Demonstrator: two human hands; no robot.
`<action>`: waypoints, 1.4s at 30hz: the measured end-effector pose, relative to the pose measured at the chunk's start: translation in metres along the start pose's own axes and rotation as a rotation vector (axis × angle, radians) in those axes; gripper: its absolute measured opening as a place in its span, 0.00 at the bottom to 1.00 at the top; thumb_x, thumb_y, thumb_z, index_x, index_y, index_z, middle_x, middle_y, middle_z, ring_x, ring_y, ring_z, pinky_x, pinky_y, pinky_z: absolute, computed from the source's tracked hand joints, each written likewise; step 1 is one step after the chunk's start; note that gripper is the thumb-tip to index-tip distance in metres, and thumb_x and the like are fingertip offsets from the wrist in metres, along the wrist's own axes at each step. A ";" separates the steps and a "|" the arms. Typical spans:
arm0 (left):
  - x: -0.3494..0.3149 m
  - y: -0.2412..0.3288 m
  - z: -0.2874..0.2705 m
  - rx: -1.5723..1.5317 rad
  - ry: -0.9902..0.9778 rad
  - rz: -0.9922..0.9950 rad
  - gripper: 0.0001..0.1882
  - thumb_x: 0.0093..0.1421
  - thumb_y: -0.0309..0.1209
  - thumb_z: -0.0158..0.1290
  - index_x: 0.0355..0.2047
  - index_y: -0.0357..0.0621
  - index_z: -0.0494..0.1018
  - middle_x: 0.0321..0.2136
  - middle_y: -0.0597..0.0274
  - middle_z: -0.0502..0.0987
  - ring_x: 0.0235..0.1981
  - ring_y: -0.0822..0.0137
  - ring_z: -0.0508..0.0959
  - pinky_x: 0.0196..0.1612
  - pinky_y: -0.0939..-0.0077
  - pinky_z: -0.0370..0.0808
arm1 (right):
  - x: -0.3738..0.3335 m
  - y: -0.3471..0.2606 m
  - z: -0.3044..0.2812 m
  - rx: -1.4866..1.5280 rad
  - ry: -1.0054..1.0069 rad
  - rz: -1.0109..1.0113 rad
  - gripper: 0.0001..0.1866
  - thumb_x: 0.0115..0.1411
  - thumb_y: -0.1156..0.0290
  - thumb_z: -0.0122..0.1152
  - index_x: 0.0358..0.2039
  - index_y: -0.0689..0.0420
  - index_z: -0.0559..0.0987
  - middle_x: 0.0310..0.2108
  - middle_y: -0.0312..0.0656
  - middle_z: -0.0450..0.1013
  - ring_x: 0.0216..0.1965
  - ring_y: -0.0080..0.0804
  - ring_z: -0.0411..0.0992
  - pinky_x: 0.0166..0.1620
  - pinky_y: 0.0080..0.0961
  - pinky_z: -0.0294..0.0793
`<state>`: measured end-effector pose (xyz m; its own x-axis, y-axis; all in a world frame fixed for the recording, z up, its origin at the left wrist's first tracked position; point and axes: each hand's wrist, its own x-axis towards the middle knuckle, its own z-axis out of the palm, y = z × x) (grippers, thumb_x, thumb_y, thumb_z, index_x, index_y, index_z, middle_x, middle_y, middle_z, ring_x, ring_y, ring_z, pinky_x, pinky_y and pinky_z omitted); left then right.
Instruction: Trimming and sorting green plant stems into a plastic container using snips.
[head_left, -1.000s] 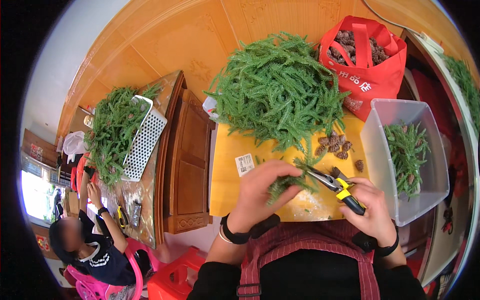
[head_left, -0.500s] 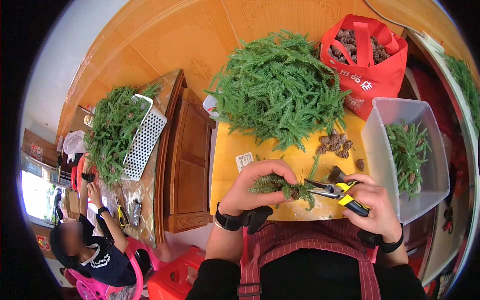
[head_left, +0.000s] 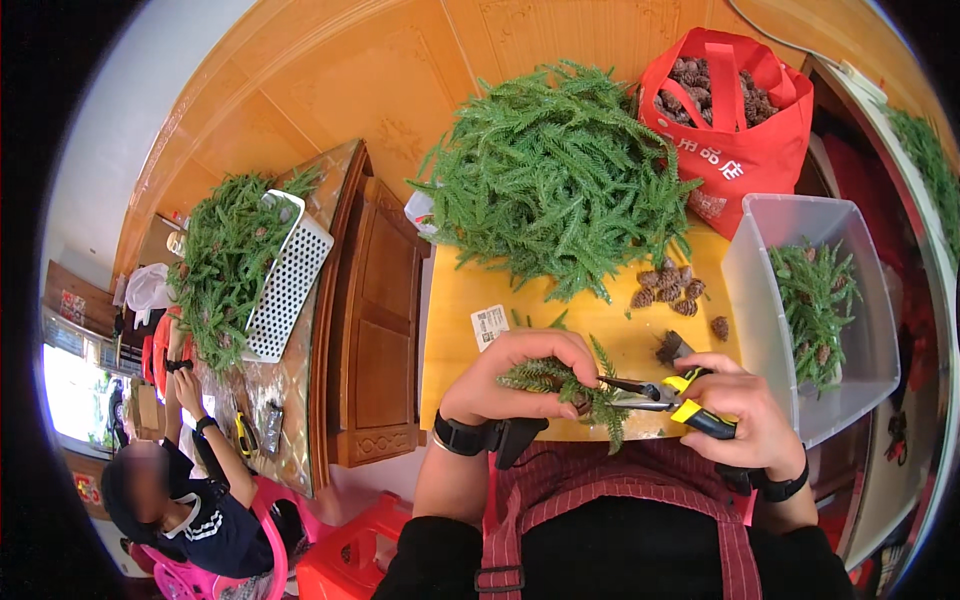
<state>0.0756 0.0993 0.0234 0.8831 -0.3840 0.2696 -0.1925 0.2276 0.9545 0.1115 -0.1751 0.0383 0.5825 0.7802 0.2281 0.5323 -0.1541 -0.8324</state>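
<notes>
Between the thumb and fingers of my left hand (head_left: 520, 380) is a small artificial pine sprig (head_left: 607, 412), with part of a brown pinecone showing under the needles. My right hand (head_left: 752, 408) is wrapped round yellow-and-black pliers (head_left: 704, 420). The pliers' jaws point left and reach the sprig beside my left fingertips; whether they grip a wire cannot be made out. Several loose pinecones (head_left: 668, 285) lie beyond my hands on the yellow board (head_left: 455, 330). A dark brush-like piece (head_left: 672, 347) lies just past the pliers.
A large heap of pine sprigs (head_left: 555, 180) stands at the back. Right of it are a red bag (head_left: 750, 180) of pinecones and a clear bin (head_left: 745, 270) holding finished-looking sprigs. At left, a co-worker (head_left: 215, 520) sits by another table with sprigs and a white basket (head_left: 290, 285).
The pliers have shifted slightly left, their tips closer to my left fingers. The sprig has turned a little in my left hand. The co-worker's hands have moved slightly.
</notes>
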 end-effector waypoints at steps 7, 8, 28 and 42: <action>-0.001 -0.002 0.002 -0.065 0.030 0.018 0.16 0.42 0.31 0.64 0.27 0.35 0.72 0.27 0.54 0.72 0.28 0.64 0.72 0.33 0.73 0.67 | 0.002 -0.004 0.005 -0.018 0.036 0.003 0.09 0.38 0.73 0.64 0.22 0.61 0.75 0.26 0.42 0.72 0.41 0.47 0.68 0.47 0.37 0.65; 0.000 -0.003 0.002 -0.076 0.038 0.016 0.16 0.42 0.31 0.64 0.27 0.35 0.72 0.26 0.54 0.72 0.28 0.64 0.71 0.33 0.73 0.67 | 0.002 -0.003 0.005 -0.037 0.050 -0.005 0.09 0.38 0.73 0.64 0.22 0.61 0.75 0.25 0.42 0.72 0.40 0.46 0.69 0.46 0.36 0.65; 0.000 0.001 0.007 0.026 0.101 0.010 0.13 0.46 0.19 0.56 0.34 0.36 0.68 0.34 0.56 0.70 0.33 0.69 0.71 0.35 0.78 0.69 | -0.003 -0.004 0.008 -0.122 0.147 0.022 0.09 0.39 0.73 0.62 0.22 0.62 0.74 0.21 0.42 0.69 0.30 0.42 0.70 0.46 0.36 0.66; 0.005 0.001 0.016 0.018 0.258 -0.028 0.11 0.53 0.17 0.49 0.37 0.39 0.66 0.36 0.62 0.66 0.29 0.77 0.70 0.27 0.85 0.69 | -0.003 -0.007 0.005 -0.142 0.197 0.087 0.10 0.38 0.74 0.62 0.23 0.62 0.74 0.23 0.42 0.70 0.34 0.45 0.69 0.46 0.36 0.66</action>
<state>0.0729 0.0832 0.0279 0.9675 -0.1488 0.2044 -0.1724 0.2029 0.9639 0.1025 -0.1737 0.0412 0.7307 0.6294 0.2644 0.5481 -0.3100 -0.7769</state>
